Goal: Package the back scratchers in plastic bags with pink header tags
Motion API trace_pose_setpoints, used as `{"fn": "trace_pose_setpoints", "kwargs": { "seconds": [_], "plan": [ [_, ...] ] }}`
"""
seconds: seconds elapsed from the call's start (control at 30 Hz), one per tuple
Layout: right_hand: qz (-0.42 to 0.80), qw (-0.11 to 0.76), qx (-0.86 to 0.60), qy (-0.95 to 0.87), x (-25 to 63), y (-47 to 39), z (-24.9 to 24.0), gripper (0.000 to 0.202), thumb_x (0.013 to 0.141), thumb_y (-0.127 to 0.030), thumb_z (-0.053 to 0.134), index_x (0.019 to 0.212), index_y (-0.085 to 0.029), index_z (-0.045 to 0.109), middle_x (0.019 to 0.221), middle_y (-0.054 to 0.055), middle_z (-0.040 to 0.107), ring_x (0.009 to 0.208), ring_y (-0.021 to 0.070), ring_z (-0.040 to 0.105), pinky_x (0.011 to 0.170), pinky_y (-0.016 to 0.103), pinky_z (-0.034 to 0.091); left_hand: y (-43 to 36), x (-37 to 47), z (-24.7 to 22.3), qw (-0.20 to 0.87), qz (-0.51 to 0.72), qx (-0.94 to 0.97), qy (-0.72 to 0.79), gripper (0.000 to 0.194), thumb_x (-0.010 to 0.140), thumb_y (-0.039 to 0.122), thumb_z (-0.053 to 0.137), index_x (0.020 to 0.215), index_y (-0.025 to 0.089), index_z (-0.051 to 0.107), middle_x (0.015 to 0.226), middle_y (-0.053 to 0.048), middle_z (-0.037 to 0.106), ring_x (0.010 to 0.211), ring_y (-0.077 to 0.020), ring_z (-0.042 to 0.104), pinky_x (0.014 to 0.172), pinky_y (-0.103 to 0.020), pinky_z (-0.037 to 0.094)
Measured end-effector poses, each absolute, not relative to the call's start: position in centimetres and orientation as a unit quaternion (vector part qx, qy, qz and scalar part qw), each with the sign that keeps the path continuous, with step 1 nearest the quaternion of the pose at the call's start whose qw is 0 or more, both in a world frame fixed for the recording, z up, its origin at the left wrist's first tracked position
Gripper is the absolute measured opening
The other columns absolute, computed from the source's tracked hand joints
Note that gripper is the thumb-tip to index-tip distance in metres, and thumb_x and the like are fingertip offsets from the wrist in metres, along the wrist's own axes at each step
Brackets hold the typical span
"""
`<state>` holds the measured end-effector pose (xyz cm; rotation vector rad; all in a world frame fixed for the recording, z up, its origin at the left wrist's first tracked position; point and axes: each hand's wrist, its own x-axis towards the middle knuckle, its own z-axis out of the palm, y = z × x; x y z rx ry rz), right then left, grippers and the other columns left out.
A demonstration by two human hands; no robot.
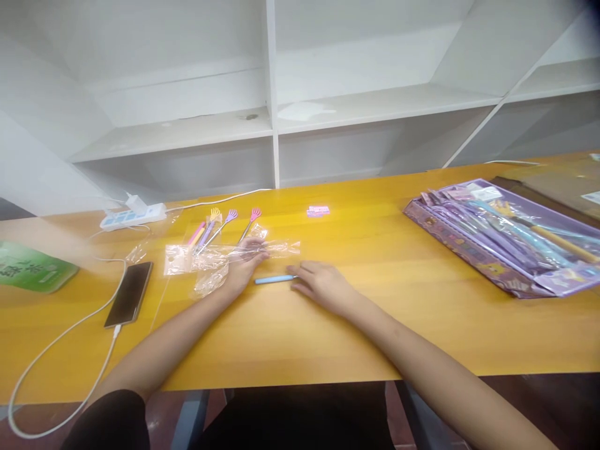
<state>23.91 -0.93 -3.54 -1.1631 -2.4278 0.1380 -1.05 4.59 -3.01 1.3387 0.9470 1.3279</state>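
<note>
My left hand (245, 262) rests on clear plastic wrappers (213, 278), its fingers curled on the crinkled film. A blue stick (274, 279) lies on the table just right of it. The fingers of my right hand (323, 284) close on the stick's right end, which they partly hide. Beyond my left hand lie three small hand-shaped scratchers: a yellow one (214, 214), a purple one (231, 216) and a pink one (255, 214). Pink, orange and purple handles (200, 235) are beside them.
An open purple box (497, 272) of several wrapped sticks stands at the right. A pink label (318, 211) lies mid-table. At the left are a phone (129, 294) with its cable, a green package (37, 267) and a white power strip (134, 215). White shelves (351, 109) rise behind.
</note>
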Motion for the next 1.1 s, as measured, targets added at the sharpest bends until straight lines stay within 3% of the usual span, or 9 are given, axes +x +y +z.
{"fn": "trace_pose_setpoints", "kwargs": {
  "seconds": [0.13, 0.27, 0.37, 0.47, 0.53, 0.6, 0.67, 0.77, 1.1],
  "plan": [
    [-0.015, 0.124, -0.427, -0.895, 21.6, -1.2, -4.4, 0.02, 0.105, -0.018, 0.049, 0.107, -0.018, 0.069, 0.085, 0.006, 0.073, 0.067, 0.0171, 0.063, 0.058, 0.029, 0.032, 5.0, -1.3, -3.3, 0.488, 0.554, 0.543, 0.4, 0.038, 0.076, 0.035, 0.089, 0.107, 0.023, 0.07, 0.103, -0.003, 0.074, 0.091, -0.0175, 0.072, 0.091, -0.034, 0.058],
    [-0.05, 0.154, -0.39, -0.906, 23.5, -1.2, -3.6, 0.013, 0.096, -0.015, 0.053, 0.095, -0.016, 0.066, 0.076, 0.006, 0.071, 0.059, 0.0158, 0.059, 0.056, 0.029, 0.028, 5.6, -1.6, -3.8, 0.467, 0.574, 0.539, 0.403, 0.036, 0.078, 0.036, 0.087, 0.107, 0.022, 0.071, 0.104, -0.003, 0.073, 0.09, -0.017, 0.071, 0.09, -0.034, 0.058],
    [-0.007, 0.297, -0.38, -0.876, 26.6, -1.2, -2.3, 0.012, 0.093, -0.02, 0.058, 0.101, -0.019, 0.066, 0.07, 0.001, 0.068, 0.056, 0.0136, 0.056, 0.056, 0.027, 0.034, 5.8, -1.5, -4.0, 0.482, 0.581, 0.525, 0.392, 0.038, 0.078, 0.036, 0.087, 0.108, 0.022, 0.07, 0.105, -0.003, 0.073, 0.089, -0.0165, 0.071, 0.09, -0.035, 0.059],
    [0.143, 0.511, -0.419, -0.737, 28.8, -0.9, -0.8, 0.013, 0.093, -0.029, 0.064, 0.105, -0.024, 0.065, 0.067, -0.003, 0.063, 0.052, 0.0118, 0.05, 0.053, 0.026, 0.038, 5.9, -1.4, -4.0, 0.517, 0.579, 0.501, 0.382, 0.039, 0.077, 0.036, 0.088, 0.108, 0.022, 0.07, 0.106, -0.003, 0.073, 0.089, -0.0157, 0.072, 0.092, -0.035, 0.059],
    [0.27, 0.629, -0.42, -0.596, 29.5, -0.5, -0.1, 0.015, 0.093, -0.038, 0.067, 0.1, -0.026, 0.065, 0.064, -0.004, 0.058, 0.048, 0.0115, 0.045, 0.048, 0.026, 0.034, 5.9, -1.4, -4.0, 0.543, 0.57, 0.492, 0.371, 0.039, 0.077, 0.036, 0.088, 0.109, 0.022, 0.07, 0.106, -0.003, 0.074, 0.09, -0.016, 0.073, 0.093, -0.036, 0.059],
    [0.386, 0.686, -0.389, -0.479, 29.7, 0.2, 0.4, 0.023, 0.091, -0.048, 0.068, 0.092, -0.025, 0.065, 0.059, -0.004, 0.053, 0.043, 0.0102, 0.038, 0.043, 0.025, 0.027, 5.8, -1.3, -4.0, 0.557, 0.557, 0.495, 0.366, 0.039, 0.077, 0.036, 0.088, 0.109, 0.022, 0.07, 0.106, -0.003, 0.074, 0.09, -0.0166, 0.073, 0.093, -0.036, 0.059],
    [0.466, 0.695, -0.362, -0.411, 29.7, 0.9, 0.4, 0.032, 0.087, -0.055, 0.071, 0.085, -0.024, 0.066, 0.056, -0.004, 0.052, 0.04, 0.0084, 0.033, 0.04, 0.025, 0.022, 5.6, -1.1, -3.9, 0.562, 0.543, 0.503, 0.37, 0.04, 0.075, 0.036, 0.09, 0.108, 0.022, 0.071, 0.106, -0.003, 0.074, 0.091, -0.0176, 0.074, 0.093, -0.036, 0.059],
    [0.526, 0.678, -0.359, -0.368, 29.3, 1.6, -0.3, 0.035, 0.083, -0.057, 0.074, 0.084, -0.022, 0.069, 0.06, -0.002, 0.058, 0.041, 0.0077, 0.037, 0.039, 0.024, 0.027, 5.3, -0.7, -3.6, 0.576, 0.528, 0.504, 0.369, 0.044, 0.071, 0.04, 0.092, 0.106, 0.024, 0.071, 0.105, -0.003, 0.075, 0.091, -0.0194, 0.074, 0.092, -0.037, 0.059],
    [0.554, 0.665, -0.396, -0.305, 27.0, 1.4, -2.1, 0.045, 0.075, -0.052, 0.088, 0.089, -0.023, 0.058, 0.074, 0.0, 0.073, 0.052, 0.0111, 0.059, 0.044, 0.021, 0.045, 5.2, -0.2, -3.1, 0.616, 0.536, 0.467, 0.338, 0.05, 0.065, 0.042, 0.096, 0.103, 0.024, 0.07, 0.102, -0.001, 0.073, 0.089, -0.0155, 0.072, 0.091, -0.033, 0.058]
  ]
}}
